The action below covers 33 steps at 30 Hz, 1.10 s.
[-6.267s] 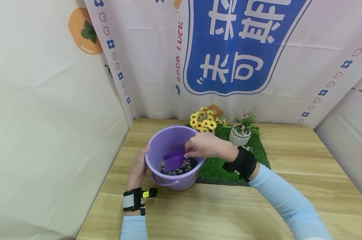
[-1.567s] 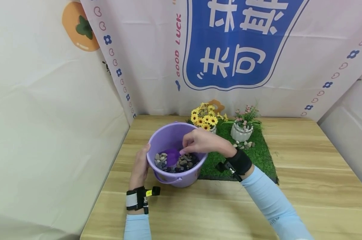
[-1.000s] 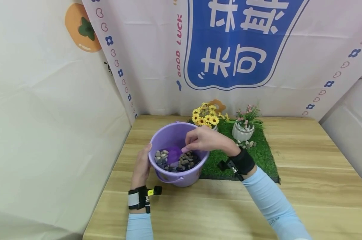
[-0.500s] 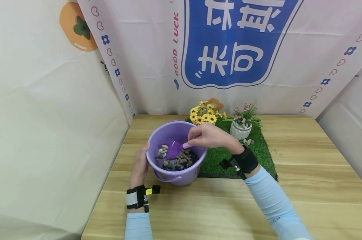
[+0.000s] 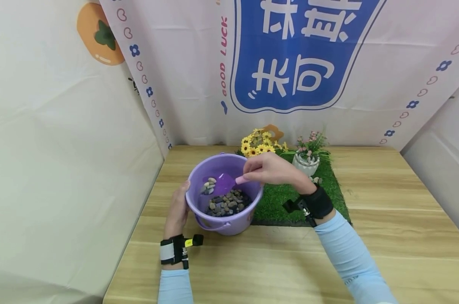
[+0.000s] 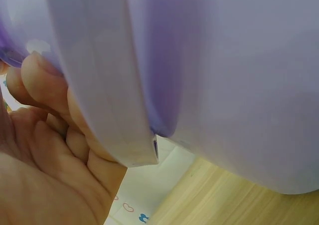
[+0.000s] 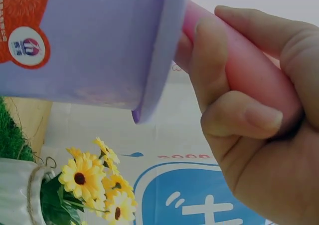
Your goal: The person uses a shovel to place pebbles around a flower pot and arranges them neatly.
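A light purple bucket (image 5: pixel 233 228) stands on the table, with dark and tan pebbles (image 5: pixel 229 204) covering its bottom. At the bucket's left rim is my left hand (image 5: pixel 177 207); in the left wrist view its fingers curl over that rim (image 6: pixel 99 75). My right hand (image 5: pixel 271 169), above the right rim, grips the pink handle (image 7: pixel 249 60) of a purple toy shovel (image 5: pixel 224 184). Several pale pebbles (image 5: pixel 209 185) lie at the left end of the shovel's blade, inside the bucket and above the other stones.
Behind the bucket, yellow flowers (image 5: pixel 257 143) and a white pot of pink flowers (image 5: pixel 306 164) stand on artificial turf (image 5: pixel 275 207). A few pebbles (image 5: pixel 317 180) lie by the white pot. Fabric walls bound the wooden table (image 5: pixel 275 261) at back and left.
The shovel has risen from among the pebbles with several on its blade. My right hand has moved up and slightly right with it. My left hand keeps hold of the rim.
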Motion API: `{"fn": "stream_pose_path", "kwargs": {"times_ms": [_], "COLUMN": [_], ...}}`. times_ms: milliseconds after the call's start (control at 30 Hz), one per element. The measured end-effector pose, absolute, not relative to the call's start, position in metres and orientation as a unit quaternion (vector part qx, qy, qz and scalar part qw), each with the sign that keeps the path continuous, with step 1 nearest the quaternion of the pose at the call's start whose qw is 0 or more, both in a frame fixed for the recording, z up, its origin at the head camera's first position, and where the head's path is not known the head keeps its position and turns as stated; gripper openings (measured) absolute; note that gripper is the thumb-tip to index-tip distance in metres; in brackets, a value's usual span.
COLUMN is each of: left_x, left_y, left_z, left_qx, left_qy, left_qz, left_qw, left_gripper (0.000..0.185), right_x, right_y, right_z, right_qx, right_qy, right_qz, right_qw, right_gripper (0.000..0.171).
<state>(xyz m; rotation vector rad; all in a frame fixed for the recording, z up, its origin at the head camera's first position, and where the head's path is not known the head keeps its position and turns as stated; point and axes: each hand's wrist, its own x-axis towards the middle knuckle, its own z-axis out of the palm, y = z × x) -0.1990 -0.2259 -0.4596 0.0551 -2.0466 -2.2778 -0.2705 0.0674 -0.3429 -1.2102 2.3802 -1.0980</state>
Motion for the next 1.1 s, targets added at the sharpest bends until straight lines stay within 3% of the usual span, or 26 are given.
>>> {"fn": "stream_pose_path", "kwargs": {"times_ms": [300, 567, 1100], "left_x": [-0.202, -0.19, -0.2], "left_y": [-0.226, -0.22, -0.228], "left_z": [-0.467, -0.445, -0.465], "left_qx": [0.028, 0.016, 0.025], "left_qy": [-0.655, -0.678, -0.666], "left_qz": [-0.754, -0.733, -0.745], "left_qw": [0.045, 0.041, 0.039], "left_gripper": [0.048, 0.049, 0.05], "right_x": [-0.272, -0.253, -0.277], "right_y": [0.081, 0.09, 0.122], "right_z": [-0.338, -0.316, -0.334], "right_qx": [-0.421, -0.375, -0.367], "right_qy": [0.817, 0.832, 0.837], "right_qz": [-0.378, -0.389, -0.392], "right_qw": [0.112, 0.128, 0.107], "right_gripper": [0.015, 0.011, 0.013]}}
